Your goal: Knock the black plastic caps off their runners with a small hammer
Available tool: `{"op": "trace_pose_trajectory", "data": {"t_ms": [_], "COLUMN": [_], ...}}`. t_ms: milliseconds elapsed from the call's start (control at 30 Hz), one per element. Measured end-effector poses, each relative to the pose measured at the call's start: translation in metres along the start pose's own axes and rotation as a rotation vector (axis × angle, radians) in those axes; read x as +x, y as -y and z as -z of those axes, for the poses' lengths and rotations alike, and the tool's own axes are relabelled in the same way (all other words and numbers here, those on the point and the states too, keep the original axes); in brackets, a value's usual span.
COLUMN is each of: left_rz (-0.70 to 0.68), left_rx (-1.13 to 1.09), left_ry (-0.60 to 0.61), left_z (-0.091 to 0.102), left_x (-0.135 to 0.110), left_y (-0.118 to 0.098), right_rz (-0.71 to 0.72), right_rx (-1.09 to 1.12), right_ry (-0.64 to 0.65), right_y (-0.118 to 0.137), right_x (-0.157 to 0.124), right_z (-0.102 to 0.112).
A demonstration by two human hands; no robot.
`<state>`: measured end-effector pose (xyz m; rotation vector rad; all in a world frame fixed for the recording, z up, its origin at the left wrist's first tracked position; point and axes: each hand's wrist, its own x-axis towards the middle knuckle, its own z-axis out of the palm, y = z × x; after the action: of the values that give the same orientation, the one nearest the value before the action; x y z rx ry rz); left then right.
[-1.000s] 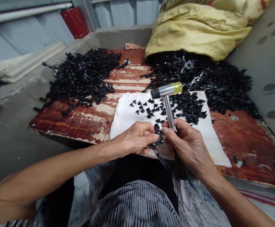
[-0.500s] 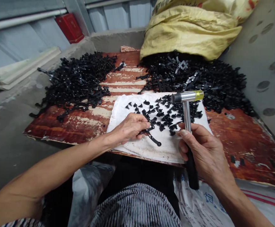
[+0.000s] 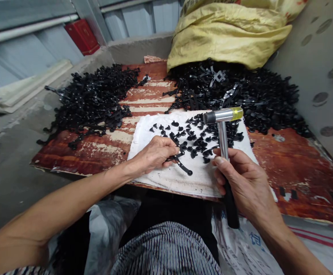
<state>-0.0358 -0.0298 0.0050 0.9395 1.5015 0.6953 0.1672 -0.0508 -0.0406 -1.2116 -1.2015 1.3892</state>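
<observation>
Black linkage (image 3: 184, 168) has slim jointed arms, one ending rounded.

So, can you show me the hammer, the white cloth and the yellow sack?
Hammer (image 3: 222, 139), head view: metal shaft.
White cloth (image 3: 199, 177), head view: bare near part.
Yellow sack (image 3: 226, 42), head view: creased front.

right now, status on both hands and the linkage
Left hand pinching black linkage. Right hand gripping hammer. Small black parts scattered on white cloth.
</observation>
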Motion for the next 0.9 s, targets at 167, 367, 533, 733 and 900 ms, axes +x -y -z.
{"op": "trace_pose_trajectory", "data": {"t_ms": [167,367,533,733,900], "left_rz": [0.024,0.033,0.029,-0.010,0.000], "left_rx": [0.024,0.038,0.054,0.028,0.015], "left_ry": [-0.003,0.001,-0.012,-0.015,-0.035], "left_z": [-0.0013,-0.0011,-0.0019,-0.0013,-0.0019], "left_x": [-0.0009,-0.0009,0.0008,0.0032,0.0028], "left_y": [-0.0032,-0.0042,-0.0032,-0.0006,-0.0001], "right_rz": [-0.009,-0.013,-0.007,-0.016,-0.021], "right_rx": [0.008,0.007,0.009,0.014,0.018], "right_ry": [0.009,0.008,0.011,0.000,0.006], "right_y": [0.0000,0.0006,0.0000,-0.0006,-0.0006], "right_x": [0.0011,0.0006,0.0016,0.0013,0.0005], "right_z": [-0.0005,-0.0006,-0.0012,-0.0009,0.0005]}}
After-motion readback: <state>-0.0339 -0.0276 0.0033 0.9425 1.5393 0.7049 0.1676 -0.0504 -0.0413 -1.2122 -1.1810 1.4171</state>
